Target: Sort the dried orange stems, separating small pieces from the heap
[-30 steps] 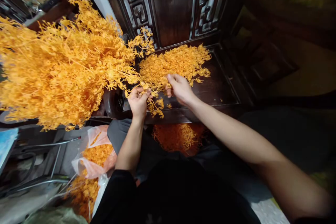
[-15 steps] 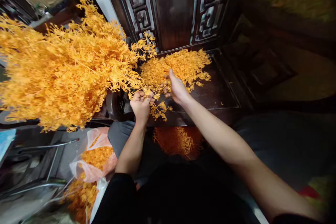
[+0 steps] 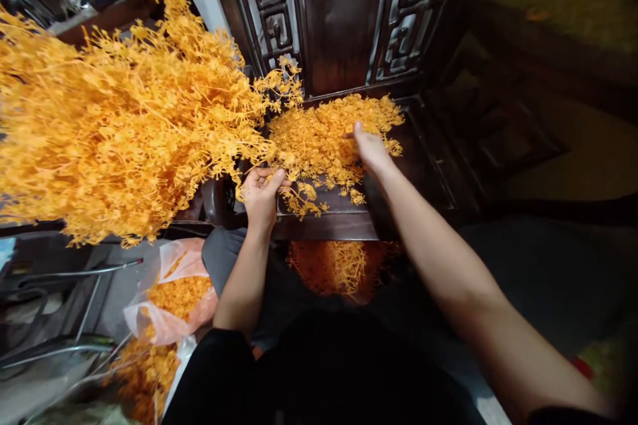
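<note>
A pinch of my left hand [image 3: 260, 196] holds an orange branching sprig [image 3: 305, 198], its end hanging just over the front of the dark wooden seat [image 3: 343, 204]. My right hand [image 3: 371, 146] is at the right part of a flat pile of orange sprigs [image 3: 319, 129] lying on that seat. Its thumb stands up apart from the fingers, which are mostly hidden, and nothing shows in it. To the left of both hands rises a big bushy heap of the same orange sprigs [image 3: 124, 126], reaching close to my left hand.
Behind the seat stands a carved wooden backrest [image 3: 343, 20]. Below the seat edge is a reddish container [image 3: 312, 262] with orange strands. On the floor at left are a pinkish plastic bag [image 3: 164, 325] of orange pieces and metal tubing [image 3: 90, 292].
My right hand has moved away from my left hand, rightward across the flat pile. My left hand stays nearly in place with the sprig.
</note>
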{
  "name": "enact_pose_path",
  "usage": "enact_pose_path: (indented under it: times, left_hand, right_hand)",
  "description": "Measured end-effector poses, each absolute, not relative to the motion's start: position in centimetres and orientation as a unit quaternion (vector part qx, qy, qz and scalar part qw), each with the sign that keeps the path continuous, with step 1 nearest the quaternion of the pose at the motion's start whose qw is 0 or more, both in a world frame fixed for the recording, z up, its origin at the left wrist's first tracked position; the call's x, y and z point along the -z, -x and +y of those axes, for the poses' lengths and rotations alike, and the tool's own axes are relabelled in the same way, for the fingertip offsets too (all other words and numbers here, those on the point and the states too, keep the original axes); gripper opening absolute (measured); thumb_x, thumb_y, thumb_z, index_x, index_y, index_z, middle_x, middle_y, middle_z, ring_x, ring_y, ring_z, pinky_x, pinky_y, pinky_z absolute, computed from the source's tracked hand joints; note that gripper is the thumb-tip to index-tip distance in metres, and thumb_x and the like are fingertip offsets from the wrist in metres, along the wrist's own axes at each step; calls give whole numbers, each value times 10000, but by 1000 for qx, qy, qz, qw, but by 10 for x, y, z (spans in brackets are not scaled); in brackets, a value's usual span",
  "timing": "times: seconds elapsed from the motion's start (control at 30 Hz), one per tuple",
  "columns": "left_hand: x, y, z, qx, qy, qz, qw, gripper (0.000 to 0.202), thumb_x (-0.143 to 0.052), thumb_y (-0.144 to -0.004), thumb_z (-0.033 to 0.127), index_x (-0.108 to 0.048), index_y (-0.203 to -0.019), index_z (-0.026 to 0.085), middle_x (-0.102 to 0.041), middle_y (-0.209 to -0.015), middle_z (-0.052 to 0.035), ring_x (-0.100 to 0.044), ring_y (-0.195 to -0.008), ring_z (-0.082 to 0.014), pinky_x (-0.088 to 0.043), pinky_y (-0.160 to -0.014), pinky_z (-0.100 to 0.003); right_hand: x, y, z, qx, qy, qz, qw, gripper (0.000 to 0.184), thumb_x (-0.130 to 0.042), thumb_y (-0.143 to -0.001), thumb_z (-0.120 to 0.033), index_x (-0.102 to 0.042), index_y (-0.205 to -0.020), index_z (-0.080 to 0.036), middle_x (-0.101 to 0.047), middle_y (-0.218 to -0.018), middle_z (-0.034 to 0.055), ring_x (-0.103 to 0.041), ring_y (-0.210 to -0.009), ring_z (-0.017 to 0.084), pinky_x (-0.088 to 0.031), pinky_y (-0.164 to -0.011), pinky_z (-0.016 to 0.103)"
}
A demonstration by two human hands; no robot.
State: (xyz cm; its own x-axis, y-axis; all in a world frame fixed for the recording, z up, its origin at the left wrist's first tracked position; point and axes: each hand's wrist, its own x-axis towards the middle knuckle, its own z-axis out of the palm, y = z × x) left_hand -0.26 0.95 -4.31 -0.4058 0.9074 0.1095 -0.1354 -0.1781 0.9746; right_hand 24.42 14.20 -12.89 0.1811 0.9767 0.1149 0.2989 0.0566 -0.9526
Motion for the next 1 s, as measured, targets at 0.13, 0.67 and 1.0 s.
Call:
enact_pose_path:
  times: [0.13,0.67,1.0]
  left_hand:
    - [51,-11,13,-664,-361,503,419,496,-933,-612,383,-530,-826,188,-712,-767,7,-733,-596,-142,-587,-571,-236]
    - [49,-4,14,-636,-351,568,386,279,-863,-679,243,-597,-695,161,-693,-634,13,-556,-411,-68,-391,-428,-185]
    - [46,-10,15,-581,-399,474,528,476,-962,-637,398,-753,-987,151,-797,-1009,-92,-792,-998,-245,-631,-924,-357]
  right_hand:
    - [100,-207,96,-231,591,-578,513,812,-325,-948,-844,-745,-1050,-157,-687,-1115,165,-622,-1136,282,-451,-1067,447]
    - [129,-249,114,-106,550,-732,389,317,-486,-990,-244,-778,-963,-123,-710,-952,180,-648,-958,290,-510,-949,447]
    - [91,-220,90,-121,588,-675,429,235,-592,-956,-260,-753,-1046,-114,-686,-1229,192,-616,-1176,323,-443,-1123,487]
